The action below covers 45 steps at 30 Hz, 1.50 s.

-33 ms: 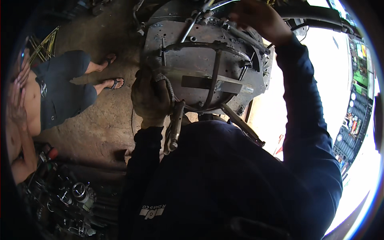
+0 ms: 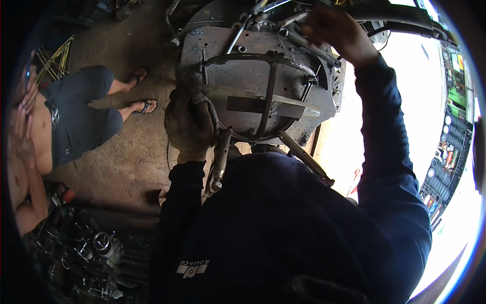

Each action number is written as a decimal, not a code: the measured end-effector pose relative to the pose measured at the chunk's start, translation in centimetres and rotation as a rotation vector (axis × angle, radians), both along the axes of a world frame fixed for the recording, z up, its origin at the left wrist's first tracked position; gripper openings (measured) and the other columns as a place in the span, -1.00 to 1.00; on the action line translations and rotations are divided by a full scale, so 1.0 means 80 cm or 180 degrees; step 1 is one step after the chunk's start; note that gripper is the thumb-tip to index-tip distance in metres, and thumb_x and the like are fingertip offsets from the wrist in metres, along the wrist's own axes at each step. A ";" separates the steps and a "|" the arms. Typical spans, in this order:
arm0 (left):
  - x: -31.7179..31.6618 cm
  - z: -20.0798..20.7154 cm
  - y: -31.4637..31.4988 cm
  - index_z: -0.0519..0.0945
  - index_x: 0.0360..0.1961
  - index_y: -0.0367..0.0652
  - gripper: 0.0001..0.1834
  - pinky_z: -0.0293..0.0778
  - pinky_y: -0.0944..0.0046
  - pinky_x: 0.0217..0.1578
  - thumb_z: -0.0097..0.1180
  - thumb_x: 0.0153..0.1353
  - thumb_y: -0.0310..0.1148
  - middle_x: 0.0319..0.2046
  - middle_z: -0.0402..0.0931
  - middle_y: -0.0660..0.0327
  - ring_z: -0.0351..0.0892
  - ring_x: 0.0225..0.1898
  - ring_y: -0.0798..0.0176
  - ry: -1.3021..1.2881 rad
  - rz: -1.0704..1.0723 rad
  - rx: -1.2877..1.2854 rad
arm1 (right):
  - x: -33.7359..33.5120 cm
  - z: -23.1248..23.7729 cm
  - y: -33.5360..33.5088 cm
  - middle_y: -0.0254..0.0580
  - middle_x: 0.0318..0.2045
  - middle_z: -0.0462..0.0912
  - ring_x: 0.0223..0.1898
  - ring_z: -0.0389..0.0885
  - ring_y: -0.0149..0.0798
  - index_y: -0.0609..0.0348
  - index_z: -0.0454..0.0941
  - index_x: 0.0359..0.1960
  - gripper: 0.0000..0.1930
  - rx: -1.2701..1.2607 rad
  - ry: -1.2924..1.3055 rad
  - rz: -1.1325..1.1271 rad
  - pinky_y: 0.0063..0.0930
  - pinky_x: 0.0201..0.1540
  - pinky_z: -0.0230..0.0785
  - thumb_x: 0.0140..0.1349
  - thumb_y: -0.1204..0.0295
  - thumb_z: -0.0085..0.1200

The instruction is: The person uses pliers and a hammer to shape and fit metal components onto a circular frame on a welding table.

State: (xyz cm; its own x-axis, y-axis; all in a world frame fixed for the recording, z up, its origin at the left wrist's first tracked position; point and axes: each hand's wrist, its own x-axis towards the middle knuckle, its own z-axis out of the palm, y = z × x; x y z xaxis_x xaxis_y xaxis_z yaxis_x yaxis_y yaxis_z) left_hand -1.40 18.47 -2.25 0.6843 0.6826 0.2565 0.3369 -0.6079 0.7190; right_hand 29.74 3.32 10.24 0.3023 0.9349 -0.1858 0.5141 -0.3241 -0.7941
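A drilled grey metal plate (image 2: 233, 38) lies in front of me, with a curved rod frame (image 2: 238, 58) and a flat metal bar (image 2: 296, 110) across it. My left hand (image 2: 188, 124), in a dark work glove, is closed at the plate's left edge; what is in its fingers is hidden. Beside it a chain (image 2: 207, 104) runs down to locking pliers (image 2: 220, 162) at the near edge. A second pair of locking pliers (image 2: 306, 158) sits at the near right. My right hand (image 2: 338, 35) is raised over the far right of the work, its curled fingers blurred.
On the left stands a person in dark shorts (image 2: 83, 111) and sandals, hands together. Dark machine parts (image 2: 104, 245) lie at the lower left. Yellow rods (image 2: 62, 54) are at the far left. A thick dark tube (image 2: 395, 19) extends at the far right.
My right hand has moved slightly right and nearer to me, uncovering a pale rod-like piece beside it. My left hand stays at the plate's edge.
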 end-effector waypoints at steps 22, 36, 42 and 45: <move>0.015 -0.033 -0.027 0.58 0.09 -0.30 -0.58 0.61 0.12 -0.10 0.20 0.23 -0.35 -0.03 0.59 -0.04 0.69 -0.09 0.01 -0.0166 0.1015 0.0543 | -0.095 -0.120 -0.062 -0.23 0.02 0.67 0.09 0.61 -0.27 0.06 0.60 0.11 -0.73 -0.0726 0.1910 0.0545 -0.34 0.26 0.40 0.44 0.35 0.10; 0.009 -0.057 -0.013 0.64 0.02 -0.28 -0.61 0.64 0.16 -0.15 0.24 0.23 -0.27 -0.17 0.70 -0.01 0.73 -0.18 0.05 -0.0692 0.0709 0.0773 | -0.095 -0.151 -0.023 0.07 0.18 0.58 0.12 0.62 -0.01 0.26 0.60 0.12 -0.53 0.0160 0.1150 0.0795 -0.25 0.22 0.45 0.28 0.20 0.15; 0.007 -0.064 -0.014 0.59 0.06 -0.32 -0.62 0.63 0.12 -0.16 0.19 0.26 -0.35 -0.10 0.65 -0.06 0.71 -0.17 0.01 -0.0721 0.0529 0.1161 | -0.092 -0.179 -0.023 0.09 0.10 0.63 0.07 0.65 -0.07 0.27 0.60 0.12 -0.59 0.0471 0.0690 0.1114 -0.28 0.18 0.48 0.26 0.36 0.17; 0.008 -0.062 -0.016 0.58 0.06 -0.32 -0.62 0.63 0.12 -0.16 0.19 0.27 -0.35 -0.10 0.64 -0.06 0.71 -0.17 0.01 -0.0751 0.0483 0.1101 | -0.093 -0.173 -0.021 0.09 0.08 0.64 0.07 0.65 -0.06 0.27 0.58 0.14 -0.58 0.0385 0.0841 0.1056 -0.27 0.18 0.48 0.26 0.40 0.17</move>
